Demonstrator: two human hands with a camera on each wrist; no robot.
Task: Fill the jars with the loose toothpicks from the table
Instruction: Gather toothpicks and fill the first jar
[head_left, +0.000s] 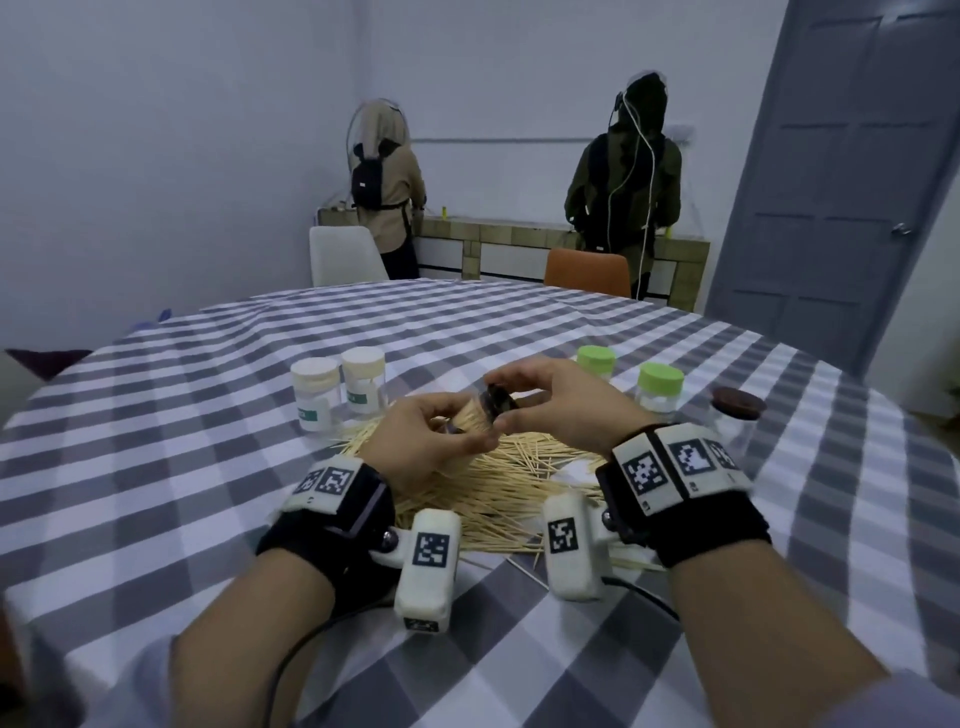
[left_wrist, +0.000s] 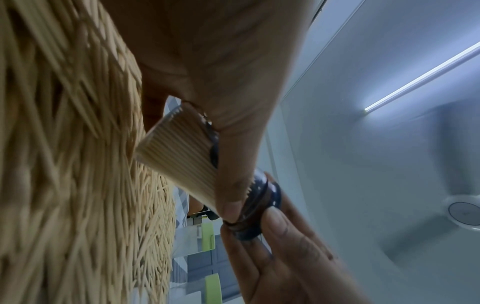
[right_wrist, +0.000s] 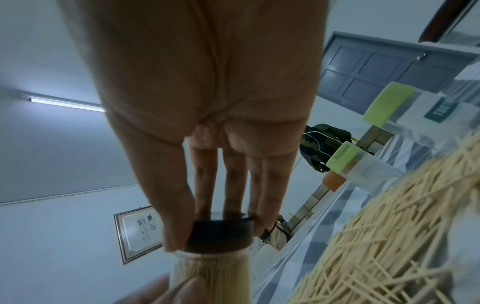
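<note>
The left hand (head_left: 426, 441) grips a clear jar (left_wrist: 179, 152) packed tight with toothpicks, tilted above the loose pile (head_left: 498, 483) on the checked table (head_left: 156, 415). The right hand (head_left: 561, 400) pinches the dark lid (right_wrist: 221, 234) between thumb and fingers, and that lid sits on the jar's mouth; whether its threads have caught cannot be told from these views. The main risk is a cross-threaded or half-seated lid: with the jar held at a slant, a twist that starts crooked could jam, or seem done and come off afterwards, tipping the sticks back onto the pile. A stick tip poking above the rim could also catch under the lid and stop it seating. Gripping the thin wall too hard could let the jar slip in the fingers as the lid is turned. Two white-lidded jars (head_left: 337, 389), two green-lidded jars (head_left: 628, 379) and a brown-lidded jar (head_left: 737, 410) stand close around the pile, so a wide elbow or wrist swing could knock one over. Much of the pile is still loose, so the task is judged far from finished.
</note>
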